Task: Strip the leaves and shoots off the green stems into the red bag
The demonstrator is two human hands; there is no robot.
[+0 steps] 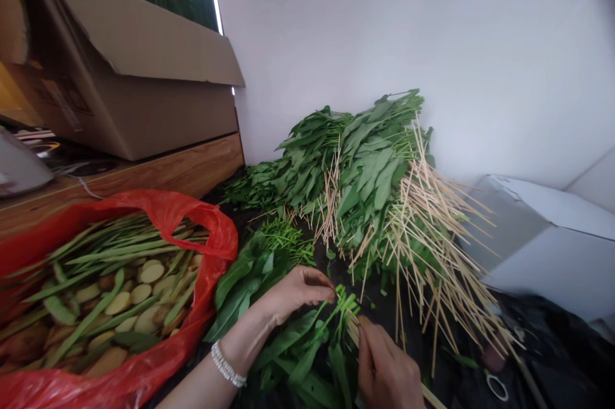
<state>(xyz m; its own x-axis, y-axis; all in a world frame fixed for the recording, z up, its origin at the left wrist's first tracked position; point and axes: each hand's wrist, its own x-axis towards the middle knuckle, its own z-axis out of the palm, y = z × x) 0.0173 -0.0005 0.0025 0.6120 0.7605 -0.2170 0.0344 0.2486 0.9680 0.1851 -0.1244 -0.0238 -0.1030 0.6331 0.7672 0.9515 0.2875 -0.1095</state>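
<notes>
My left hand (293, 293) pinches the stem ends of a small bunch of green leafy stalks (307, 345), its fingers closed round them. My right hand (387, 367) is closed on a thin bamboo skewer (430, 396) whose tip meets those stems near the fingertips. The leaves of the bunch hang down between my wrists. A bead bracelet (228, 364) is on my left wrist.
A big heap of skewered greens (369, 172) with many bamboo sticks fanning out lies behind my hands. A red plastic bag (211, 268) at the left holds potato slices and green stalks. Cardboard boxes (129, 75) sit on a wooden ledge; a white box (552, 242) stands at right.
</notes>
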